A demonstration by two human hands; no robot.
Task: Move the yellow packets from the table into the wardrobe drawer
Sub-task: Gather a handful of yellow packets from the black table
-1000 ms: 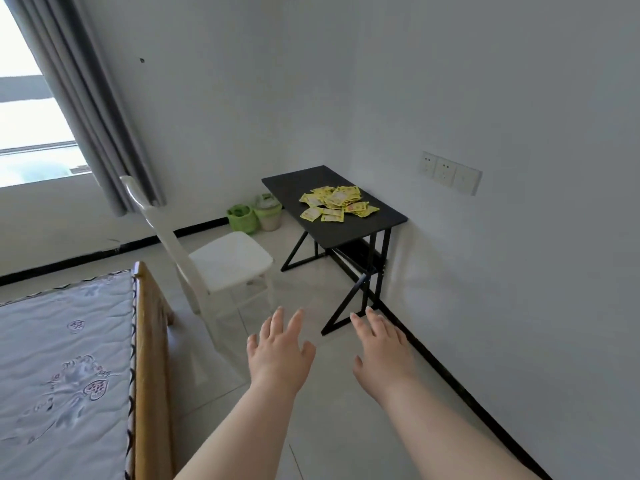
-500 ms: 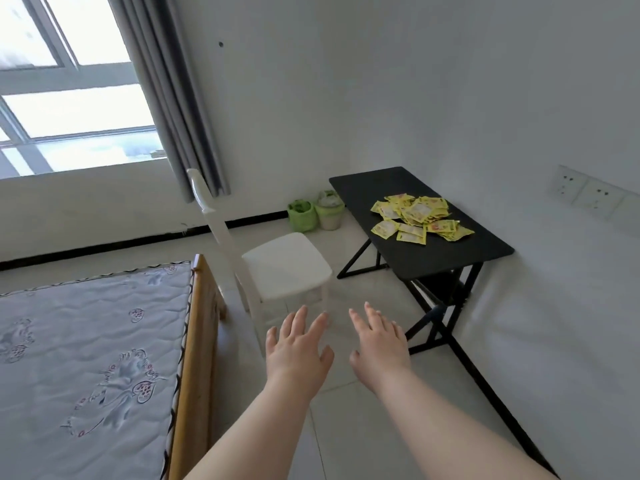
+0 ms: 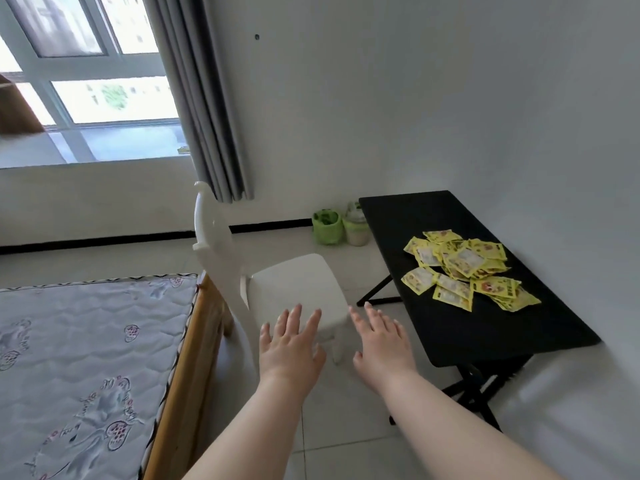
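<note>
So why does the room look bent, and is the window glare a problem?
Head view: the wide lens bows the walls and the table edge; daylight washes out the window, but the yellow packets show clearly, print unreadable; a brown shape at the left edge is blurred; the left hand and right hand are sharp.

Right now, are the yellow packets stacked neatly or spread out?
Spread out: the yellow packets lie in a loose, overlapping heap on the black table.

Glossy yellow packets [image 3: 464,268] on a matt black table [image 3: 485,334] with metal legs; nearby, a smooth white plastic chair [image 3: 298,285], varnished wood bed frame [image 3: 185,358], quilted cloth mattress [image 3: 86,341], grey cloth curtain [image 3: 207,98], shiny floor [image 3: 346,427] tiles.
</note>
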